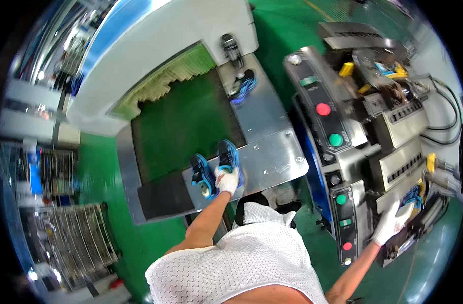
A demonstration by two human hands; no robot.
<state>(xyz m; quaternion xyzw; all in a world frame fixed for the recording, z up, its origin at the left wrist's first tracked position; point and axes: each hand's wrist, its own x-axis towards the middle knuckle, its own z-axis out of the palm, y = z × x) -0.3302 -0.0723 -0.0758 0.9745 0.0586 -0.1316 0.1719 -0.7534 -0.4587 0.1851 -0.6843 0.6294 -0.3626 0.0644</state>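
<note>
My left hand point(227, 181), in a white glove, is closed around the heel end of a black and blue shoe point(226, 152) at the near edge of the metal conveyor table. Just left of it stands a matching shoe point(202, 175) with a pale piece at its heel. Far to the right, my white-gloved right hand point(393, 222) reaches into the machine with its fingers stretched and apart. Its fingertips are beside a blue shoe point(414, 196) in the lower station; whether they touch is unclear.
Another blue and black shoe point(243, 85) lies on the table's metal side point(264, 114), near a dark object point(231, 49). Pale strips point(165, 83) hang over the conveyor opening. The machine's control panel point(325, 109) has red and green buttons. Wire rack carts point(79, 233) stand at left.
</note>
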